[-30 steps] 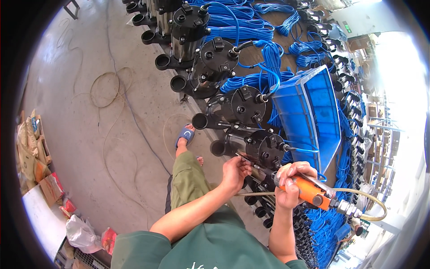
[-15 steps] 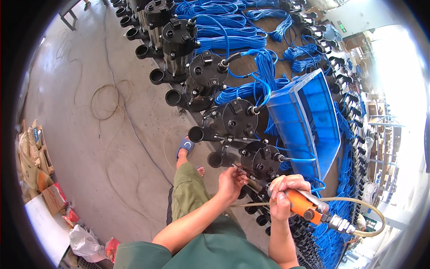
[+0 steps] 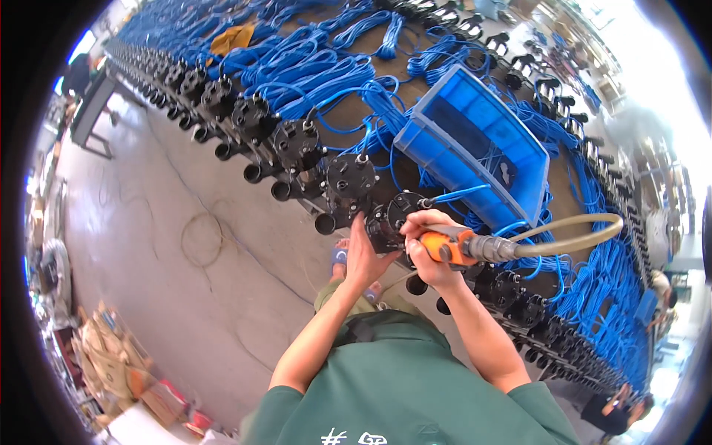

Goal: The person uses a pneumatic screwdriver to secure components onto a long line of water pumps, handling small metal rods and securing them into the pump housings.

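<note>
My right hand (image 3: pixel 430 256) is closed round an orange air-powered driver (image 3: pixel 447 247), with a hose fitting at its rear. The driver's front end is hidden by my fingers and the pump. Just beyond it stands a black pump (image 3: pixel 378 228) with a round, bolted top and a blue cable. My left hand (image 3: pixel 361 256) lies against the near side of this pump, fingers pointing up and thumb spread toward the right, its span round the body. Beside it, to the upper left, is another black pump (image 3: pixel 351 176) of the same kind.
A blue plastic crate (image 3: pixel 475 144) sits tilted over coiled blue cables (image 3: pixel 311 74). More black pumps stand in a long row on both sides. A tan air hose (image 3: pixel 586 222) loops at the right. Another person (image 3: pixel 617 411) is at the lower right.
My view has swung, so the row and crate appear shifted. My left hand has gone from pinching near the driver's tip to the pump's side. The driver stays in my right hand.
</note>
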`<state>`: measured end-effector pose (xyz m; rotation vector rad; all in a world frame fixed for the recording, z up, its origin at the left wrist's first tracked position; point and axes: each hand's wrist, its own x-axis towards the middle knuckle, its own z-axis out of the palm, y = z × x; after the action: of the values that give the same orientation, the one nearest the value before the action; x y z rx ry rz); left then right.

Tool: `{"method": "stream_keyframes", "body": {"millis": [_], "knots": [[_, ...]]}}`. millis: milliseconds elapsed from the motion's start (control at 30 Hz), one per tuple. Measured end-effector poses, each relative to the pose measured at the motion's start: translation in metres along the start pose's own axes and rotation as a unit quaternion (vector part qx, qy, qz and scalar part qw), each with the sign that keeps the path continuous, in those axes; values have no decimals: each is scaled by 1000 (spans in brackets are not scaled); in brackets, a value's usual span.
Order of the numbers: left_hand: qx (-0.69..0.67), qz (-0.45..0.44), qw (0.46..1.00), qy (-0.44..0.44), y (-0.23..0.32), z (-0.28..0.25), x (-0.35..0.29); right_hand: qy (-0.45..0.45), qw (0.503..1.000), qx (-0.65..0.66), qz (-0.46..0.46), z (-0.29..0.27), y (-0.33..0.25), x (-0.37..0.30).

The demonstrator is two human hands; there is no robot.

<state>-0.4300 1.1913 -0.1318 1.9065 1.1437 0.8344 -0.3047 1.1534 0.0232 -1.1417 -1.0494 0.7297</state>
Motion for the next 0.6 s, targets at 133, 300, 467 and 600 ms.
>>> {"method": "stream_keyframes", "body": {"millis": [133,300,467,600], "knots": [[-47,-54,994,-81,-17,5,9,-47,995,82,-29,4,-9,10],[-39,-28,997,-65,-9,0,7,-41,995,57,-71,27,5,41],[-59,-3,996,-62,-18,4,6,-49,997,-14,-56,36,30,53],[-53,-12,995,-82,-14,7,7,-39,998,-12,-50,35,22,60]]}}
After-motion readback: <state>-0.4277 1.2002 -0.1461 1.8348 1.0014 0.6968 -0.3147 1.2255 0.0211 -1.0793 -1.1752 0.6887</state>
